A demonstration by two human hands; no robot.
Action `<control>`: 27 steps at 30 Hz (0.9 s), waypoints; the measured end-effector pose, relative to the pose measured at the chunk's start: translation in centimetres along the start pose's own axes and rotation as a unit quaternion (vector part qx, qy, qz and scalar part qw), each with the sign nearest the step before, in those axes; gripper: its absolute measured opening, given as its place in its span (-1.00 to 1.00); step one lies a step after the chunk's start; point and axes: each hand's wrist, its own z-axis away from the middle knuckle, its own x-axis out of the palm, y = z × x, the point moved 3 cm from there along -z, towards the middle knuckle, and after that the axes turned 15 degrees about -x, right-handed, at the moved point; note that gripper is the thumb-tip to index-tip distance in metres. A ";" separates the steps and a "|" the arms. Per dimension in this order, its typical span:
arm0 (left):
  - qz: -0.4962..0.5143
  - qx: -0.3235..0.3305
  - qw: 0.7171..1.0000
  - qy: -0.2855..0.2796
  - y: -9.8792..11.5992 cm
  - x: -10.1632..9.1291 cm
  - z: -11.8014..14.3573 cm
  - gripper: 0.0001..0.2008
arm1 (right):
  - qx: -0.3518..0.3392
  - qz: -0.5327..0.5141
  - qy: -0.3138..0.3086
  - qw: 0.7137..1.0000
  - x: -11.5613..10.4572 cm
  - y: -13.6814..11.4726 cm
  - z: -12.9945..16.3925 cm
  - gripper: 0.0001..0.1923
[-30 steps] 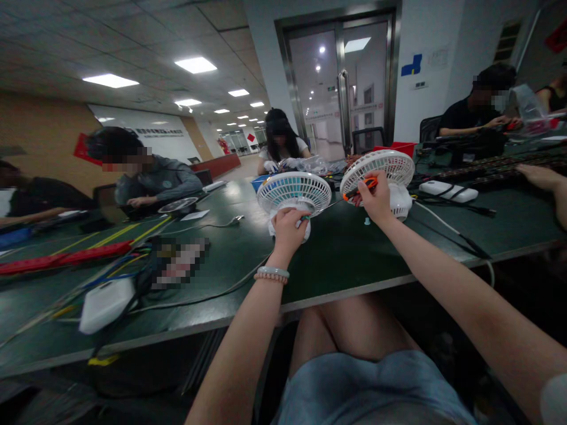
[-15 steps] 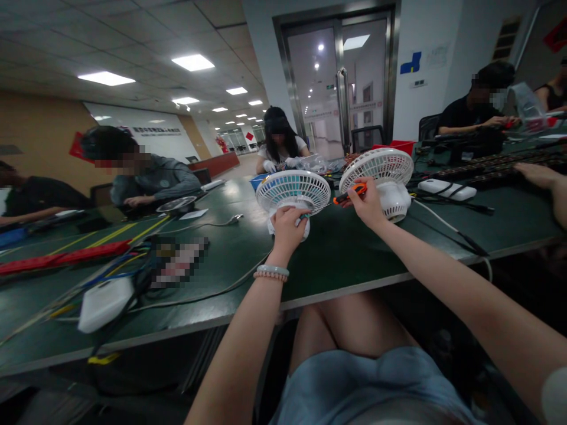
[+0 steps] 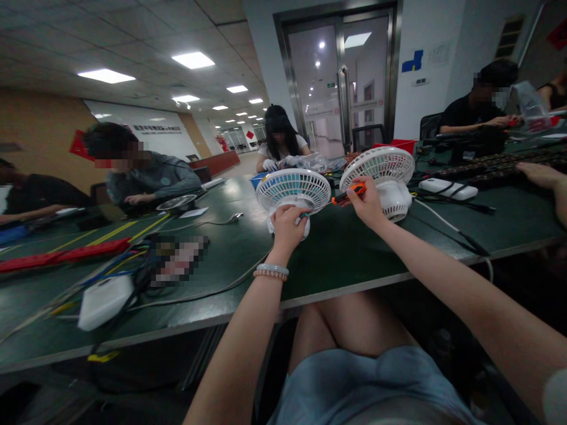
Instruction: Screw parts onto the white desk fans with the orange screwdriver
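Note:
My right hand (image 3: 365, 202) is closed round an orange and black screwdriver (image 3: 349, 193). Its thin shaft points left, to the edge of a white desk fan (image 3: 293, 186). My left hand (image 3: 289, 225) is closed at the front of that fan, just under its round grille, where it hides part of the neck and base. A small teal piece (image 3: 305, 215) shows at the left fingertips; what it belongs to is unclear. Behind my right hand stands a second white fan (image 3: 396, 199), its grille tilted upward.
On the green table (image 3: 212, 260) lie a white adapter box (image 3: 106, 301), a red strip (image 3: 66, 257), cables and a white power strip (image 3: 448, 189). A hand (image 3: 543, 177) of another person rests at the right. Several people sit around the table.
Almost nothing differs. The screwdriver and my right hand have shifted very slightly to the left, while my left hand stays at the same fan.

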 end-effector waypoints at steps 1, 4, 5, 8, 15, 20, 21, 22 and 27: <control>0.000 -0.002 1.000 0.000 0.0 0.0 0.0 -0.76 | 0.000 -0.001 -0.001 1.000 0.0 0.0 0.0 -0.62; 0.000 -0.003 1.000 0.001 0.1 0.0 0.1 -0.77 | 0.002 -0.009 -0.006 1.000 0.1 0.0 0.1 -0.62; -0.001 -0.003 1.000 0.000 0.1 -0.1 0.1 -0.77 | 0.002 -0.012 -0.007 1.000 0.1 0.0 0.1 -0.63; -0.003 -0.001 1.000 0.001 0.2 -0.1 0.1 -0.77 | 0.003 -0.015 -0.008 1.000 0.1 0.0 0.0 -0.66; -0.012 -0.013 1.000 -0.001 0.2 -0.1 0.1 -0.74 | 0.040 -0.075 -0.032 0.996 0.1 -0.6 0.0 -0.70; -0.009 -0.014 1.000 0.001 0.3 -0.2 0.1 -0.73 | 0.046 -0.093 -0.034 0.994 0.1 -0.8 0.1 -0.76; -0.010 -0.015 1.000 0.001 0.3 -0.2 0.1 -0.73 | 0.047 -0.092 -0.034 0.994 0.1 -0.8 0.1 -0.75; -0.009 -0.017 1.000 0.000 0.3 -0.2 0.1 -0.72 | 0.049 -0.092 -0.034 0.994 0.1 -0.9 0.1 -0.75; -0.004 -0.021 1.000 0.000 0.3 -0.2 0.1 -0.68 | 0.051 -0.102 -0.033 0.993 0.0 -1.3 0.1 -0.74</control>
